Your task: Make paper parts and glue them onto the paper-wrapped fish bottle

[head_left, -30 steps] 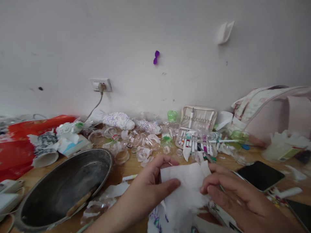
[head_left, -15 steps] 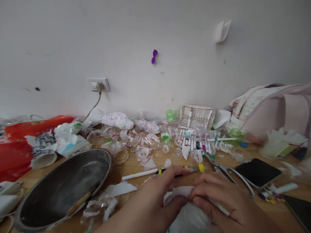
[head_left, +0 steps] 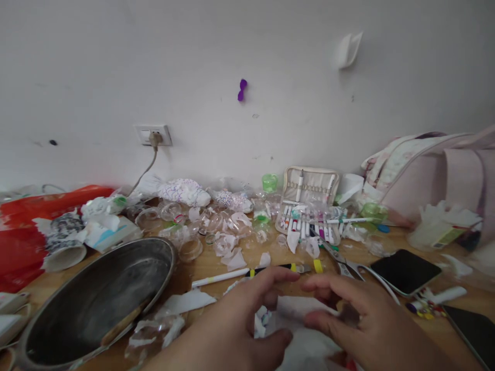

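A translucent white plastic piece [head_left: 309, 348] lies below my hands at the bottom edge, with a strip of white paper [head_left: 297, 305] on top of it. My left hand [head_left: 240, 319] is at its left side, thumb and forefinger spread apart. Opposite it, my right hand [head_left: 359, 314] has its thumb and forefinger apart too, the thumb tip over the paper. A bit of white material with coloured marks [head_left: 263, 317] shows behind my left fingers. Just beyond the hands lie a yellow-and-black utility knife [head_left: 288, 267], a white marker [head_left: 220, 278] and scissors [head_left: 344, 265].
A dark oval pan [head_left: 96, 293] with a wooden-handled tool stands at left. Cut plastic and paper scraps cover the back of the table, with two scale-patterned white fish shapes [head_left: 183, 191] and a marker case [head_left: 309, 185]. A phone [head_left: 406, 272] and a pink bag [head_left: 421, 175] are at right.
My fingers were closed together on the paper and plastic; now both hands have spread, and more of the paper shows between them. The view has shifted slightly.
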